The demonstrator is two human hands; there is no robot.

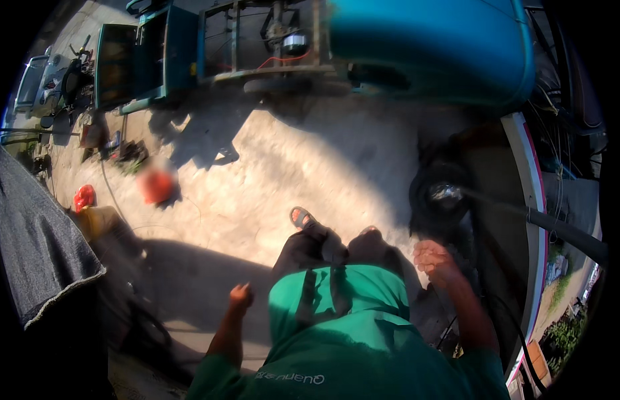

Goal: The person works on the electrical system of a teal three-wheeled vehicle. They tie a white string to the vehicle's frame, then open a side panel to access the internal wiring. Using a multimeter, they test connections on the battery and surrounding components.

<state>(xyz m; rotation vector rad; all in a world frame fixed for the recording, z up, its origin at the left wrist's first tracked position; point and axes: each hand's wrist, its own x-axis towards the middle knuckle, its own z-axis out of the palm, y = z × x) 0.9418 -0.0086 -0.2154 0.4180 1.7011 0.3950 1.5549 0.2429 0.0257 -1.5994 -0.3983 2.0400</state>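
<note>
My left hand (240, 296) hangs at my left side over shaded ground, its fingers curled in and nothing visible in them. On the other side my right hand (432, 260) is held out with its fingers partly spread and nothing in its grasp. The nearest thing to it is a black tyre (442, 199) lying in shadow, a little farther off and apart from the hand. My sandalled left foot (300, 217) stands forward on sunlit concrete. Neither hand touches anything that I can make out.
Ahead stands a teal vehicle (430, 47) with a bare metal frame (236, 40) and a red wire. An orange-red blurred shape (158, 185) and a red bundle (84, 197) are at left. Grey cloth (36, 233) hangs nearby. A dark pole (566, 237) juts in from the right.
</note>
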